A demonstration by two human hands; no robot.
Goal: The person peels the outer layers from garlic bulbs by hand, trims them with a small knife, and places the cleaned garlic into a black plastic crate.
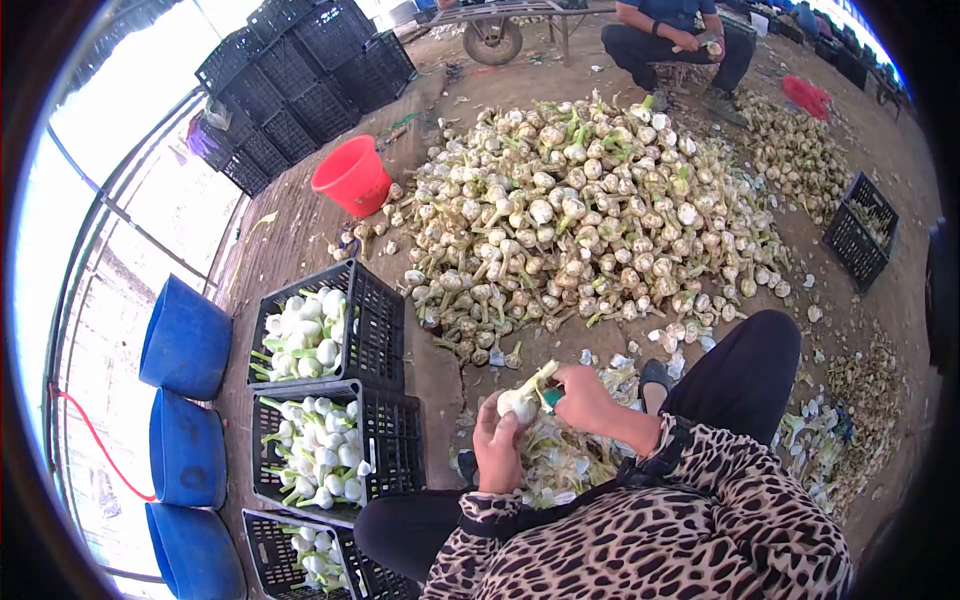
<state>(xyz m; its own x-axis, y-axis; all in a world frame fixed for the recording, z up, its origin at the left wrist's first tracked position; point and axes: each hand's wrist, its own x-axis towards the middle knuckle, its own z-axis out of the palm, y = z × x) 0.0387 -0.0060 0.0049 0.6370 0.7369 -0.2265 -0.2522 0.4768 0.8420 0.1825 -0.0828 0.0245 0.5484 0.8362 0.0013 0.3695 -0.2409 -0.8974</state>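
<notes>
My left hand (496, 448) is closed around a whitish garlic bulb (517, 406), whose pale stem (543, 376) points up and to the right. Close beside it, my right hand (592, 405) is closed at the stem, with a small green object (552, 397) showing at its fingers. What kind of object this is cannot be made out. Loose peeled skins and leaves (560, 455) lie on the ground below both hands. Beyond them rises a large heap of untrimmed garlic bulbs (570, 220).
At my left stand black crates (385, 335) of cleaned garlic, with blue tubs (188, 450) farther left. A red bucket (355, 178) sits beside the heap. Stacked black crates (300, 85) are at the back left. Another person (685, 45) sits behind the heap; a crate (862, 232) lies right.
</notes>
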